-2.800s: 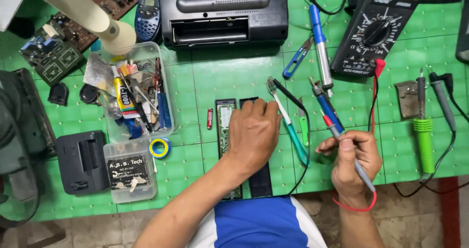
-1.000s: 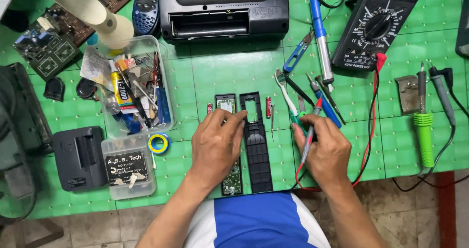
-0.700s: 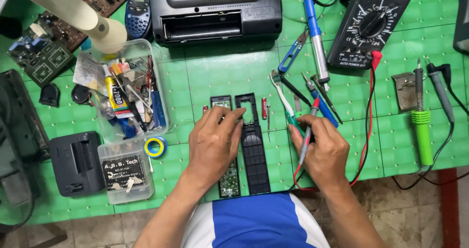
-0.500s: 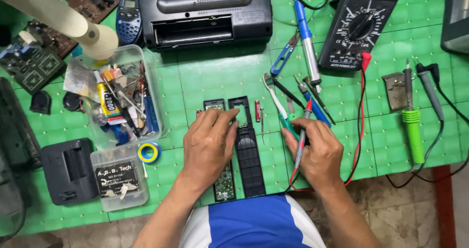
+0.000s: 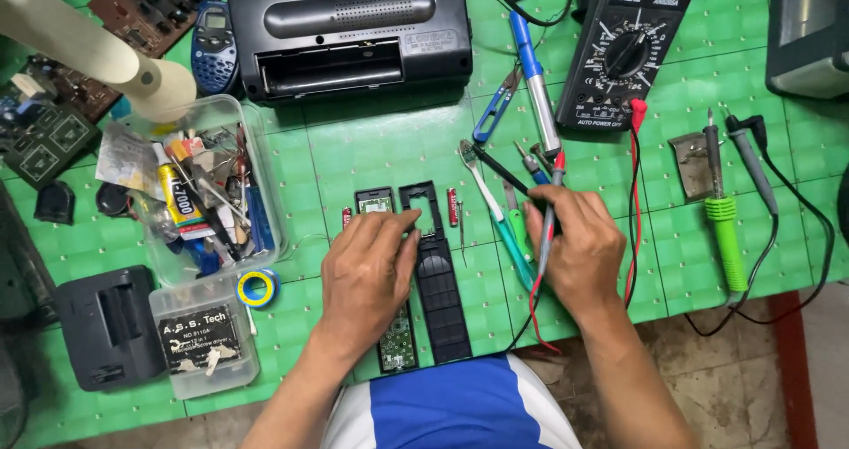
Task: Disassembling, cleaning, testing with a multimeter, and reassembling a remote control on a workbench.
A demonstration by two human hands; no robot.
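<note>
Your left hand (image 5: pixel 367 272) lies flat on the opened remote's circuit board (image 5: pixel 396 338), fingers spread rather than gripping, with the fingertips reaching onto the black remote shell (image 5: pixel 439 290) that lies just beside the board on the green tiled surface (image 5: pixel 371 148). Your right hand (image 5: pixel 579 250) is closed around a red multimeter probe (image 5: pixel 549 206), held upright-ish with its tip pointing away from you, just right of the shell (the red lead loops down past your wrist). A small red-ended battery (image 5: pixel 452 207) rests near the shell's top end. Further back sit the black multimeter (image 5: pixel 623 51) and a black radio-like box (image 5: pixel 349 29); a clear tray of odds and ends (image 5: pixel 199 193) is to your left, a green-handled soldering iron (image 5: pixel 725 228) well to your right
</note>
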